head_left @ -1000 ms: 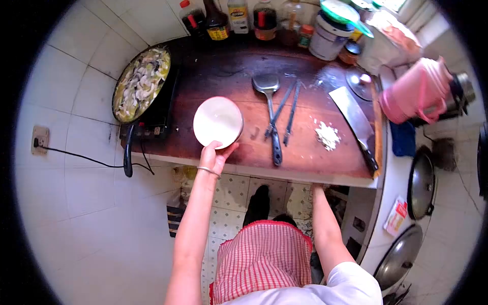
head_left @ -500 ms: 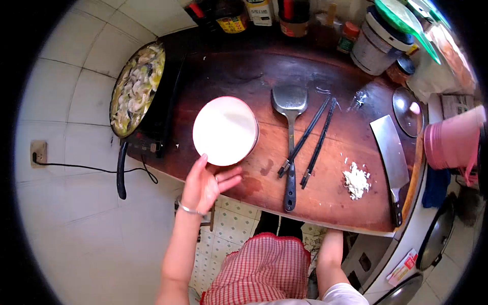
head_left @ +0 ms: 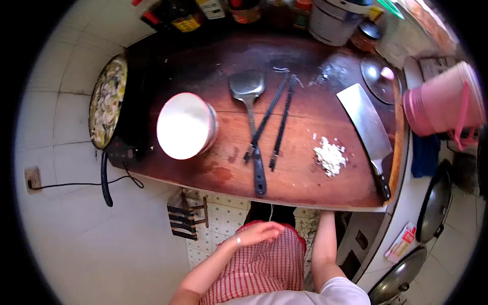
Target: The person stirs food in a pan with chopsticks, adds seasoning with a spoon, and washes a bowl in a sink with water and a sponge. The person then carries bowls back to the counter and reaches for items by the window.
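My left hand (head_left: 259,234) hangs in front of the checked apron (head_left: 254,272), below the counter edge. It holds nothing, and its fingers are loosely stretched. My right forearm (head_left: 325,249) reaches under the counter edge, which hides the hand. A white bowl with a red rim (head_left: 184,126) stands on the left of the wooden worktop (head_left: 223,175). To its right lie a metal spatula (head_left: 249,89) with a black handle and a pair of dark chopsticks (head_left: 282,119), one crossing the handle. A pile of chopped white pieces (head_left: 330,157) lies beside a cleaver (head_left: 367,122).
A pan of sliced food (head_left: 108,101) sits at the left, its handle (head_left: 105,180) sticking out toward me. Jars and bottles line the back, near a white tub (head_left: 335,23). A glass lid (head_left: 378,76) and pink bucket (head_left: 442,104) stand right. A slatted stool (head_left: 182,221) is below.
My left hand has left the bowl's side and come down in front of the apron. The bowl stays on the worktop. The view has shifted, while my right arm still reaches under the counter.
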Demonstrator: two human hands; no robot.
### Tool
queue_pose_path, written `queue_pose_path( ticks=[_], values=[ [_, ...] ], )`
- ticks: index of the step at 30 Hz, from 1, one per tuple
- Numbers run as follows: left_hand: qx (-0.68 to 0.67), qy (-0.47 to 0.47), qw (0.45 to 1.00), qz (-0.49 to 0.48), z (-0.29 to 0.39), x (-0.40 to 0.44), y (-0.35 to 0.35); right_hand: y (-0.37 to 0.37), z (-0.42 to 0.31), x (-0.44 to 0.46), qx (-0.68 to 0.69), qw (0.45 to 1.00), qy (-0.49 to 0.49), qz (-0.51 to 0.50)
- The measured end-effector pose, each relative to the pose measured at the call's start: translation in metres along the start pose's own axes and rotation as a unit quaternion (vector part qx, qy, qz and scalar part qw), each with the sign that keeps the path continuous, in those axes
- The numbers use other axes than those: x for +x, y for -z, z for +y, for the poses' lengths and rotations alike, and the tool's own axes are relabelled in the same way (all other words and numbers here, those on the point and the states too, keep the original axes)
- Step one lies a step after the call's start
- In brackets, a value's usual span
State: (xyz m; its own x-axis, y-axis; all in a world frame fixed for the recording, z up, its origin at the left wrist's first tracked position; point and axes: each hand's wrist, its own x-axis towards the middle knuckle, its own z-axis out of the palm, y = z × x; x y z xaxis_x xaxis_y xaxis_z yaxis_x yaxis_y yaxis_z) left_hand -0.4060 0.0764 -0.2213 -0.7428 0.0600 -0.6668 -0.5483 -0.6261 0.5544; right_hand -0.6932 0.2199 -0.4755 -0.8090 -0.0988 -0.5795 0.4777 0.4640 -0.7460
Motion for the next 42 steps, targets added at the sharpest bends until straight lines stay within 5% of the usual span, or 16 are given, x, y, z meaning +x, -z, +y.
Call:
queue_pose_path(
  ticks=[3, 5, 7, 12, 14, 15, 17, 18, 23, 24, 28, 33, 37, 42],
  values=[
    [0.182, -0.041, 0.974, 0.126, -0.041, 0.085, -0.003, 0.011, 0.002, -0.009, -0.016, 1.000, 0.017, 0.002],
    [0.269, -0.029, 0.956, 0.117, -0.070, 0.156, 0.006, 0.019, 0.005, -0.017, -0.027, 0.999, 0.034, 0.001],
    [0.403, -0.090, 0.882, 0.228, -0.097, 0.208, 0.010, 0.028, 0.007, -0.026, -0.035, 0.998, 0.053, 0.005],
    [0.387, -0.059, 0.898, 0.202, -0.088, 0.233, -0.018, 0.059, 0.013, -0.072, -0.066, 0.991, 0.118, 0.013],
    [0.227, -0.158, 0.939, 0.203, -0.110, 0.224, -0.030, 0.084, -0.007, -0.107, -0.022, 0.998, 0.046, -0.038],
    [-0.033, -0.090, 0.976, 0.194, -0.084, 0.206, -0.054, 0.097, -0.003, -0.116, -0.001, 0.997, 0.053, -0.061],
    [-0.117, -0.008, 0.973, 0.201, -0.067, 0.184, -0.082, 0.120, -0.010, -0.149, 0.035, 0.998, 0.028, -0.037],
    [-0.099, 0.039, 0.983, 0.150, -0.063, 0.171, -0.088, 0.139, -0.002, -0.166, 0.008, 0.999, 0.013, -0.038],
    [0.033, -0.008, 0.997, 0.066, -0.093, 0.133, -0.144, 0.217, -0.013, -0.243, 0.023, 1.000, -0.007, 0.018],
    [0.061, -0.071, 0.995, 0.020, -0.098, 0.136, -0.153, 0.232, -0.007, -0.253, 0.050, 0.999, -0.016, 0.005],
    [0.110, -0.092, 0.981, -0.127, -0.086, 0.085, -0.220, 0.283, -0.016, -0.347, 0.206, 0.977, 0.008, 0.051],
    [0.179, -0.176, 0.947, -0.201, -0.137, 0.083, -0.270, 0.347, 0.011, -0.445, 0.317, 0.945, 0.000, 0.082],
    [0.289, 0.019, 0.926, -0.243, -0.158, -0.011, -0.346, 0.383, 0.060, -0.554, 0.359, 0.920, -0.019, 0.153],
    [0.397, 0.037, 0.872, -0.286, -0.286, -0.115, -0.441, 0.446, 0.146, -0.728, 0.494, 0.837, 0.035, 0.232]
  ],
)
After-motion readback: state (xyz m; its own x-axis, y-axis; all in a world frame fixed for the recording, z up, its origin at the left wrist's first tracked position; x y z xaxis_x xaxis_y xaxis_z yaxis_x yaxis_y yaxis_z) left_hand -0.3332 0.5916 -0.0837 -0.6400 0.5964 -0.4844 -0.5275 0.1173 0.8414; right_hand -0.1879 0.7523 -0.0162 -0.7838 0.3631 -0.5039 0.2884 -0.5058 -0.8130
